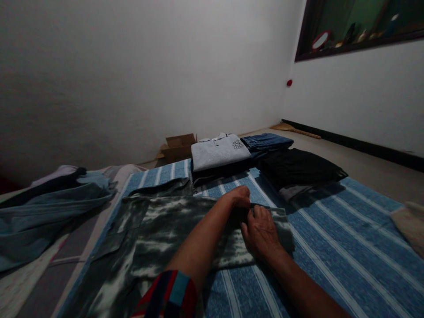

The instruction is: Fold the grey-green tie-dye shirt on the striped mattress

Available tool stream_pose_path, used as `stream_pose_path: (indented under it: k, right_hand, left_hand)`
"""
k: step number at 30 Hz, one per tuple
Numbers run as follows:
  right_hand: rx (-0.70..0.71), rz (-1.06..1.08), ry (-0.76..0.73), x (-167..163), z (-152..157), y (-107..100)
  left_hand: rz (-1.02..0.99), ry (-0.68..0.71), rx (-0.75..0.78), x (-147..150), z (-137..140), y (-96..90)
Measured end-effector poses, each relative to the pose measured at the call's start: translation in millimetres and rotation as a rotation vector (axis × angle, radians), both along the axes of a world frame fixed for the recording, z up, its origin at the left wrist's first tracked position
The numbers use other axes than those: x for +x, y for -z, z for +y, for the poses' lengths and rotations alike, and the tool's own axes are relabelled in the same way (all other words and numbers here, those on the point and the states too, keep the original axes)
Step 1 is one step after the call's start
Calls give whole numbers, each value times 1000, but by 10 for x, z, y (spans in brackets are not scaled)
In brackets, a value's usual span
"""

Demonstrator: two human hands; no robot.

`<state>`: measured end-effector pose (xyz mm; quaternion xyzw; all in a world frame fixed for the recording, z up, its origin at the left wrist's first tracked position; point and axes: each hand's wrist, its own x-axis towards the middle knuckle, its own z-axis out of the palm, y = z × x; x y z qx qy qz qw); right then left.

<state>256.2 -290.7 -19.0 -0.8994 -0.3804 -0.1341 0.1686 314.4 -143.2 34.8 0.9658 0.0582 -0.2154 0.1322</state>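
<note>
A pair of grey-green and white tie-dye trousers (179, 225) lies spread on a blue striped sheet, one leg stretching to the right. My left hand (240, 196) reaches across to the upper edge of that leg, its fingers curled down on the cloth. Close beside it, my right hand (263, 232) rests on the same leg with bent fingers at the edge, closed on the fabric. Both sets of fingertips are partly hidden. Dark shadow fills the gap between the hands.
Beyond the trousers sits a folded grey shirt (220, 152) on dark clothing. Folded black garments (298, 168) and blue jeans (268, 142) lie to its right. Loose jeans (49, 207) are heaped at left. A cardboard box (177, 148) stands by the wall, and a beige cloth (410, 225) lies at right.
</note>
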Motion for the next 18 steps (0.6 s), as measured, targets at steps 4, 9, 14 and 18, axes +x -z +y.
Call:
stream_pose_path:
  k: [4,9,14,18]
  right_hand:
    - [5,-4,-2,-10,-4,-23]
    - [-21,9,-9,-6,-7,-40]
    - [-19,5,7,-17,-6,-54]
    - [-16,-5,9,-18,-4,-58]
  left_hand:
    - [40,-16,-27,-3,-19,-20]
    - [88,-54,-59,0,-46,-27]
    - [79,-111,-150,-2,-24,8]
    - [63,-179,-243,14,15,40]
